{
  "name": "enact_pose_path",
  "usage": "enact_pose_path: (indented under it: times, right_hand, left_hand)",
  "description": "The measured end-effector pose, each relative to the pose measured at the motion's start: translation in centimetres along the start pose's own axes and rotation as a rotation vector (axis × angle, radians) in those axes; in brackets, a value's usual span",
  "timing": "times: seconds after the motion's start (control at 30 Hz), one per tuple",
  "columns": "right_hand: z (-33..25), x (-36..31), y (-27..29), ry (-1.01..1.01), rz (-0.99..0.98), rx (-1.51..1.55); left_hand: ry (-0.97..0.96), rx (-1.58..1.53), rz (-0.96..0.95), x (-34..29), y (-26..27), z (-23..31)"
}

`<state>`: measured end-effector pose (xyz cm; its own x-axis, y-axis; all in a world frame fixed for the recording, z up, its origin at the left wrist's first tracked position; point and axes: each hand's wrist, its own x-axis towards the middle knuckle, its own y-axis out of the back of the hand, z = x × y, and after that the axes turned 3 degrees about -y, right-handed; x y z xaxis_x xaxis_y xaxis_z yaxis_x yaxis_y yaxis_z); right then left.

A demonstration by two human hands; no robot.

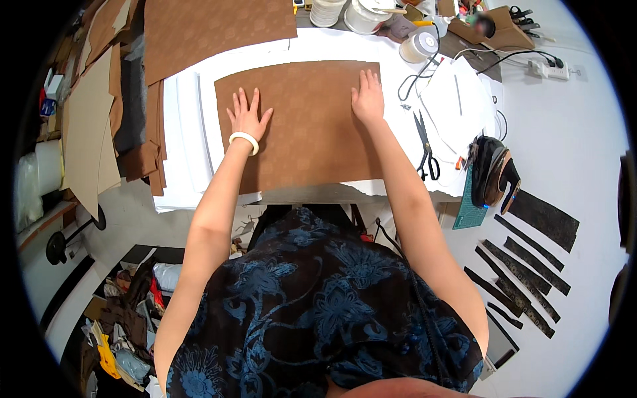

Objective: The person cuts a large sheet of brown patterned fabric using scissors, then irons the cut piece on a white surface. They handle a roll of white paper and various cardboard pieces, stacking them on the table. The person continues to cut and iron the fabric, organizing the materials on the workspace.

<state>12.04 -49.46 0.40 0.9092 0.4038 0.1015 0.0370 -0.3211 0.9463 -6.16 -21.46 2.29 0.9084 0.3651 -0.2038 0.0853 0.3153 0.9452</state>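
A brown sheet of leather-like material (306, 126) with a faint checked pattern lies flat on white paper (189, 99) on the table in front of me. My left hand (246, 121) rests on its left part, palm down, fingers spread. A cream bangle (246, 138) circles that wrist. Near the sheet's right edge my right hand (368, 99) lies flat, fingers stretched forward. Neither hand grips anything. Black-handled scissors (425, 147) lie on the paper to the right of the sheet.
Another brown sheet (219, 26) lies farther back; beige and brown pieces (93, 126) hang at left. A jar (419, 48) and tubs (365, 16) stand at the back. At right are an iron (492, 174) and a green cutting mat (470, 209). Scraps fill a bin (136, 255) at lower left.
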Motion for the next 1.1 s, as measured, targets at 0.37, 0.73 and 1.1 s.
enact_pose_path:
  times: [0.37, 0.73, 1.1]
  right_hand:
    - [1.0, 2.9, -2.1, 0.085, -0.006, -0.098]
    - [3.2, 8.5, -0.8, 0.037, 0.173, 0.042]
    - [6.1, 4.4, 0.5, 0.154, 0.014, -0.246]
  left_hand:
    - [0.183, 0.13, -0.069, 2.0, -1.7, 0.1]
    - [0.125, -0.148, 0.415, 3.7, -0.3, -4.2]
    - [-0.001, 0.045, 0.074, 1.2, -1.8, -4.2]
